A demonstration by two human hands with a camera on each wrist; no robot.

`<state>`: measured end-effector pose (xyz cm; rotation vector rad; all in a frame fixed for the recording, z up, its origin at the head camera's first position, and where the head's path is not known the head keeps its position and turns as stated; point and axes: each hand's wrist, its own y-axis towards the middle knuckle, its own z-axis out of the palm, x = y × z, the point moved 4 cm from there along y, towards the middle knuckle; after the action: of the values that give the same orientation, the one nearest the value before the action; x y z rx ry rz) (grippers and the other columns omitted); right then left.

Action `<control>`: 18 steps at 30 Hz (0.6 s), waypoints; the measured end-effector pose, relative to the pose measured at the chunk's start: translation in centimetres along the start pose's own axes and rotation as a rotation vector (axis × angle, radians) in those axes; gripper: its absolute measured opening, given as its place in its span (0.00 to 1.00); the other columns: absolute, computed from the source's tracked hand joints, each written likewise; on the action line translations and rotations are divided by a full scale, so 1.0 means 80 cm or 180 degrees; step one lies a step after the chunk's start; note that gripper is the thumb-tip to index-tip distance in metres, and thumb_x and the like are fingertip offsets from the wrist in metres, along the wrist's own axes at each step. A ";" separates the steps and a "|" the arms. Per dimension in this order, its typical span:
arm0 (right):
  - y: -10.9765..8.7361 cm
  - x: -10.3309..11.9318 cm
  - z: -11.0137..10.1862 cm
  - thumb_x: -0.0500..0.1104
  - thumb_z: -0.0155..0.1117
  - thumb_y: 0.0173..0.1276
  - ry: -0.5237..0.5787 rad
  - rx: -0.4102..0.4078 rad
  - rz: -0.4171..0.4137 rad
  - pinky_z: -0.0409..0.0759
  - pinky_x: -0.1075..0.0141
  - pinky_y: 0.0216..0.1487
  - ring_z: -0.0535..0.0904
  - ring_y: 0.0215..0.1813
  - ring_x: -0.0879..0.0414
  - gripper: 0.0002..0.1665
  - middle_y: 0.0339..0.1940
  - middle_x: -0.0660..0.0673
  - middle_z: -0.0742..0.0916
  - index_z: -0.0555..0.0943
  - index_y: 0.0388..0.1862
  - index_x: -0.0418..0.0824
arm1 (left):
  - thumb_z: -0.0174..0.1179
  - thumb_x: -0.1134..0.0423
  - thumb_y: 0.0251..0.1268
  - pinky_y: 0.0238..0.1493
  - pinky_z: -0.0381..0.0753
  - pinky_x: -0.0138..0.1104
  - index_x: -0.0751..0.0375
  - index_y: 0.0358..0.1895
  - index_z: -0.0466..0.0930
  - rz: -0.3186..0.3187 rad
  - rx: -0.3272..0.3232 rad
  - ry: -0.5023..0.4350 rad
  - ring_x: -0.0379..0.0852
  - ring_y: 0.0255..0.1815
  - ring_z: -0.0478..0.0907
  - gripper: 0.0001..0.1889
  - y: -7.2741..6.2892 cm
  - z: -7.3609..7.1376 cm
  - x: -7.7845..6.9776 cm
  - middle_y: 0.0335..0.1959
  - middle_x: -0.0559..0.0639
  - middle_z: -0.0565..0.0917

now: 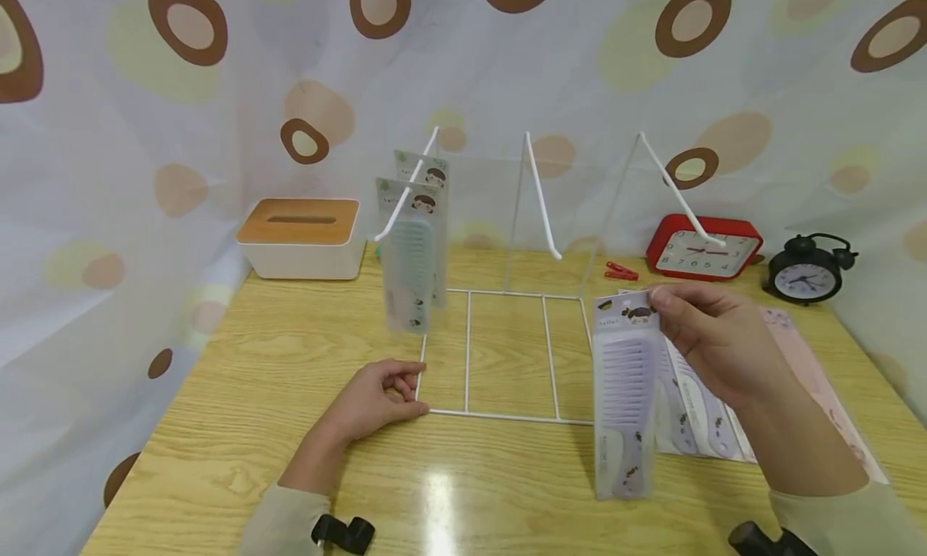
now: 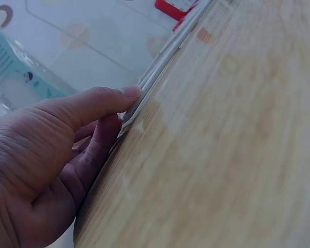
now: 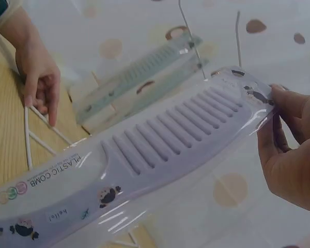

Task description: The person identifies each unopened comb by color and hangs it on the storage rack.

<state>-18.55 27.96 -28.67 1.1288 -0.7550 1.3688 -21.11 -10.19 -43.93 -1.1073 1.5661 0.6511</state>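
My right hand (image 1: pixel 713 339) pinches the top corner of a packaged purple comb (image 1: pixel 624 395), which hangs upright in its clear sleeve. Close up in the right wrist view, its wide teeth and printed "PLASTIC COMB" show. At the front left corner of a white wire display rack (image 1: pixel 507 417), my left hand (image 1: pixel 376 395) holds the base wire with thumb and fingers. Two packaged green combs (image 1: pixel 411 258) hang on the rack's left hook (image 1: pixel 405 194). The middle hook (image 1: pixel 541 194) and right hook (image 1: pixel 677 187) carry nothing.
More packaged purple combs (image 1: pixel 698 411) lie on the table at right, beside a pink package (image 1: pixel 804 363). Along the back stand a tissue box (image 1: pixel 300 250), a red clock (image 1: pixel 702 249) and a black alarm clock (image 1: pixel 805 278). A red clip (image 1: pixel 620 272) lies near them.
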 end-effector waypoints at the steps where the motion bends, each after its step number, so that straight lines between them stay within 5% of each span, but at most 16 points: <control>1: -0.001 0.001 0.010 0.23 0.51 0.73 -0.0010 0.0076 -0.0088 0.83 0.69 0.47 0.85 0.43 0.57 0.18 0.42 0.45 0.90 0.88 0.46 0.33 | 0.75 0.67 0.53 0.37 0.81 0.27 0.70 0.64 0.76 0.0004 0.0003 0.0010 0.41 0.35 0.78 0.33 0.000 0.000 0.000 0.38 0.56 0.81; 7: -0.003 0.009 0.061 0.19 0.51 0.70 -0.0024 0.0302 -0.0507 0.85 0.61 0.47 0.86 0.42 0.53 0.18 0.39 0.42 0.90 0.87 0.44 0.30 | 0.76 0.65 0.53 0.39 0.81 0.28 0.68 0.65 0.76 0.0051 0.0023 0.0076 0.41 0.35 0.79 0.33 0.003 0.000 0.000 0.39 0.56 0.82; 15: 0.014 0.034 0.115 0.19 0.61 0.64 -0.0255 0.0043 -0.1270 0.84 0.70 0.41 0.83 0.35 0.56 0.12 0.35 0.43 0.89 0.87 0.41 0.26 | 0.76 0.65 0.53 0.38 0.81 0.28 0.68 0.64 0.77 0.0023 0.0017 0.0068 0.44 0.36 0.78 0.33 0.000 -0.002 0.001 0.39 0.58 0.82; 18: 0.021 0.040 0.127 0.21 0.65 0.61 -0.0595 -0.0203 -0.1438 0.82 0.72 0.37 0.81 0.31 0.59 0.09 0.31 0.46 0.89 0.87 0.38 0.26 | 0.76 0.65 0.53 0.38 0.81 0.28 0.68 0.64 0.77 -0.0009 0.0010 0.0042 0.44 0.37 0.78 0.32 -0.001 -0.002 0.001 0.39 0.58 0.81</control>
<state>-17.88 19.47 -22.06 1.2949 -0.6213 0.8647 -21.07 -10.37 -43.92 -1.1135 1.5760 0.6404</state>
